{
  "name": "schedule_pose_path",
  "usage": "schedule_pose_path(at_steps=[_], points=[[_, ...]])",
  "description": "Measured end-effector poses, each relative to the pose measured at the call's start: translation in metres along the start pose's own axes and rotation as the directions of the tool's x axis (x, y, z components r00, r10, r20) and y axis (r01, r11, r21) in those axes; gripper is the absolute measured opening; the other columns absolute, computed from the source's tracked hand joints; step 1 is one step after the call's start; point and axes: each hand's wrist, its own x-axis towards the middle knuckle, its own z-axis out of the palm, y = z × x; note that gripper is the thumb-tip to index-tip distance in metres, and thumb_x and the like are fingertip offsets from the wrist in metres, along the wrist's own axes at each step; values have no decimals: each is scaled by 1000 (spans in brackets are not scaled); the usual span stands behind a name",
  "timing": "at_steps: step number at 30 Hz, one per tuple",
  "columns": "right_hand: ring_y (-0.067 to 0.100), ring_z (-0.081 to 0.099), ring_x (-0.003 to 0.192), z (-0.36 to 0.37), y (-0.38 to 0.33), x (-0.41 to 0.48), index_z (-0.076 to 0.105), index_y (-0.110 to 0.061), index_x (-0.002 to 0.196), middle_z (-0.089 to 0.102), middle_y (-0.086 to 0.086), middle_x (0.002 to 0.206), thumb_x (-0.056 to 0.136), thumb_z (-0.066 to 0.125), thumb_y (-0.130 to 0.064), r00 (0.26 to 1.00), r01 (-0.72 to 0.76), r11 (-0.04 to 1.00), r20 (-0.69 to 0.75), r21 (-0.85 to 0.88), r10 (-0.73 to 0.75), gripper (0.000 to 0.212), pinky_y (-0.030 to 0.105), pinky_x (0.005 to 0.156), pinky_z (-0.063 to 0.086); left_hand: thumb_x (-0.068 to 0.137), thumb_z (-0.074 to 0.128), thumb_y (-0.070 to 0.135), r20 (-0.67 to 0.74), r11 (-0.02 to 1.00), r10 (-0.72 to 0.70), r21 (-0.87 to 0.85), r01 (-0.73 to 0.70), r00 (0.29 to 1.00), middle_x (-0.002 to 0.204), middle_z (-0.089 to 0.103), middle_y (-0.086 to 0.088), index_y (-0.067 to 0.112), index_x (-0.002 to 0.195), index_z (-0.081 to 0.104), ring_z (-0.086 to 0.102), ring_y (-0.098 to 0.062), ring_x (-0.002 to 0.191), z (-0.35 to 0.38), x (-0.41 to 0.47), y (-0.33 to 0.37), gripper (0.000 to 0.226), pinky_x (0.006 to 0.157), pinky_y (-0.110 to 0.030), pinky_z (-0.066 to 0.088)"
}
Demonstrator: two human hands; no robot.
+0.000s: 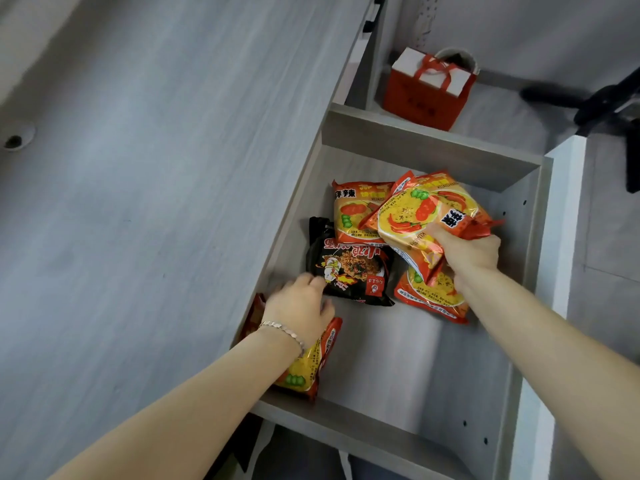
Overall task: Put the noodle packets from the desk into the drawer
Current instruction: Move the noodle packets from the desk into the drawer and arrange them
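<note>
The grey drawer (429, 150) is pulled open beside the desk (156, 202). My right hand (467, 251) grips an orange noodle packet (422, 216) and holds it over the drawer's far right. Beneath it lie another orange packet (353, 213) at the back and one (429, 299) under my wrist. A black noodle packet (353, 268) lies in the middle. My left hand (301, 306) rests fingers down at the black packet's near left corner, over an orange packet (311, 372) leaning against the drawer's left wall. Whether that hand grips anything is hidden.
A red gift bag (426, 91) stands on the floor beyond the drawer. A black chair base (595, 102) sits at the upper right. A white panel (561, 220) runs along the drawer's right side. The desk has a cable hole (14, 140) at far left.
</note>
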Motion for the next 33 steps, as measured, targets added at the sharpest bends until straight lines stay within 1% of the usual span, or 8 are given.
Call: schedule_pose_path(at_steps=[6,9,13,18,22,26,31,33], points=[[8,59,89,-33,-12,-46,62,-21,108,62,-11,96,60,83,-32,745,664,677,361,-317,-562,54,15,75,44,75,68,23,-519,897,161,-278,-344,840,133,50,-6,14,127,49,45,-23,122,-48,1,26,56,100,-36,40],[5,56,86,-43,-35,-74,65,-24,106,57,-17,91,59,83,-31,445,889,376,691,-263,-570,51,10,73,36,64,76,41,-352,889,307,-225,-398,884,139,43,4,26,137,34,34,-18,130,-61,-2,37,85,104,-34,20],[3,47,99,-40,-30,-90,61,-23,119,64,-11,105,64,78,-26,177,984,88,821,-154,-543,58,26,94,32,64,80,35,-122,727,182,-651,-217,976,102,66,14,37,111,52,63,-7,98,-49,-14,43,54,92,-28,49],[0,32,122,-31,19,-77,32,-26,139,35,-17,127,69,76,-38,700,650,700,591,-294,-402,83,20,101,27,64,82,12,229,218,-259,-933,288,938,85,72,-4,17,88,64,66,-21,74,-17,-15,27,31,76,-37,55],[16,55,115,-22,47,-57,50,-27,121,58,-3,121,72,74,-32,705,416,873,696,-255,-132,54,25,91,47,65,82,8,477,-58,-225,-877,476,850,98,71,-11,11,102,62,67,-26,89,5,-17,24,42,72,-40,59],[7,67,85,-28,47,-44,64,-37,80,67,-16,86,74,74,-17,620,501,837,766,-218,-172,24,11,68,53,69,79,11,462,32,-204,-878,477,863,99,68,-6,15,102,59,66,-19,88,15,-20,16,39,54,-25,58],[-12,60,73,-42,59,-28,68,-40,70,65,-24,77,76,72,-18,626,601,704,770,-378,-122,23,4,66,45,79,69,27,-117,865,-145,-497,69,982,119,55,6,26,118,51,56,-9,102,23,-29,-6,43,75,-18,46],[-9,59,76,-40,73,-28,72,-34,79,68,-20,83,79,69,-23,620,642,609,783,-465,-55,12,11,72,42,83,62,30,-173,971,-18,-239,-25,985,138,44,6,26,126,46,50,-14,116,27,-27,-14,46,84,-25,48]])
